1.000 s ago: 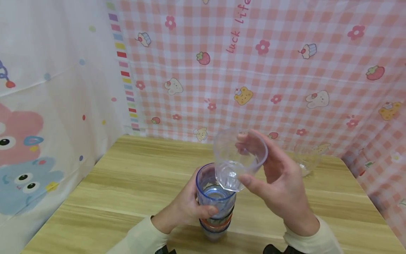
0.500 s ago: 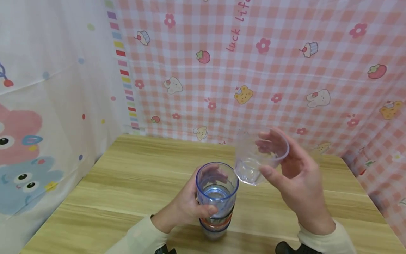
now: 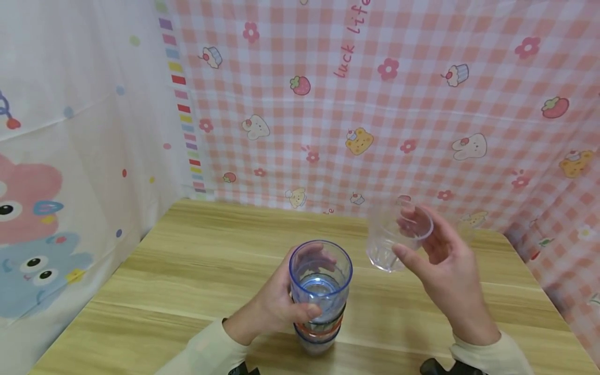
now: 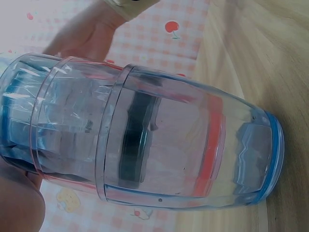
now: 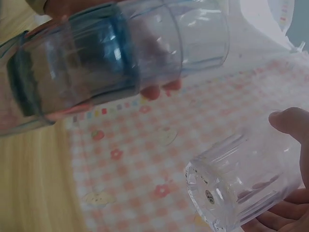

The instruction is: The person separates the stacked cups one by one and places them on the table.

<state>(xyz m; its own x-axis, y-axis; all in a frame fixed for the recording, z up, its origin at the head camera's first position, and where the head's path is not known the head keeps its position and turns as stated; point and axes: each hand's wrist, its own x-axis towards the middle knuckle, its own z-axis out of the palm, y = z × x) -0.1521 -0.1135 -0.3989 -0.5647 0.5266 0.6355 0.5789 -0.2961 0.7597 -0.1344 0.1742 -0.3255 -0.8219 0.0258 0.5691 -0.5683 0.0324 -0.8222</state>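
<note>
My left hand (image 3: pixel 276 304) grips the top of an upright stack of nested clear plastic cups (image 3: pixel 319 338), its thumb across the front. The uppermost cup (image 3: pixel 321 260) has a blue rim; black, orange and blue bands show lower down, also in the left wrist view, where the stack (image 4: pixel 164 140) fills the frame. To the right, my right hand (image 3: pixel 452 273) holds a colourless cup (image 3: pixel 382 250) between thumb and fingers, mouth tilted up and right, apart from the stack. The right wrist view shows this cup's faceted base (image 5: pixel 210 193).
The wood-grain table (image 3: pixel 211 260) lies beneath both hands. A pink checked cloth (image 3: pixel 300 130) hangs behind it, and a white printed cloth (image 3: pixel 103 156) on the left. Another clear cup seems to stand behind my right hand, mostly hidden.
My right hand has moved to the right with the colourless cup, from over the stack's rim to well clear of it. My left hand and the stack have stayed put.
</note>
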